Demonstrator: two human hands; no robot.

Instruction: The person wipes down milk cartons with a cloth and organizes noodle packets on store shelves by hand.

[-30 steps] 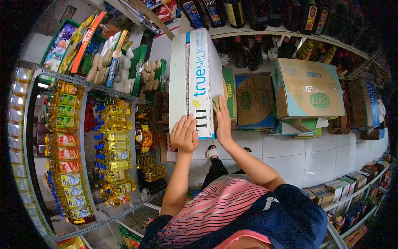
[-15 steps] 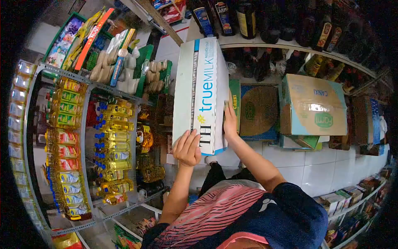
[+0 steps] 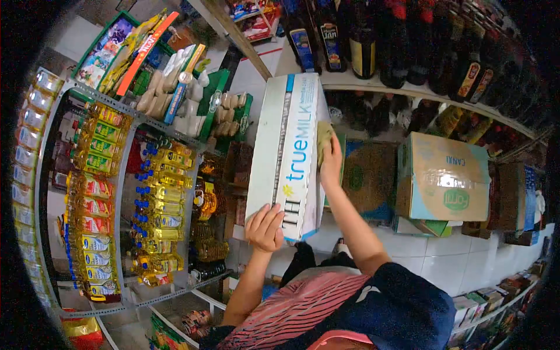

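A white milk carton box [image 3: 267,140] with blue "true MILK" lettering stands in front of me, its long top face toward the camera. My left hand [image 3: 265,228] lies flat on its near end, fingers stretched over the top and resting beside the "TH" print. At the box's right side, my right hand [image 3: 331,163] presses a yellowish-green cloth [image 3: 324,139] against the side face. The fingers are bent over the cloth, and part of it is hidden by them.
A brown "Fami" cardboard box [image 3: 443,175] sits on other boxes at the right. Dark bottles [image 3: 361,44] line the shelf behind. On the left, a metal rack [image 3: 125,175] holds oil bottles [image 3: 163,204]. A wooden post [image 3: 239,38] rises beyond the carton.
My right hand has slid farther along the box's right side, and the cloth under it now shows more. My left hand stays on the near end. The view has shifted slightly.
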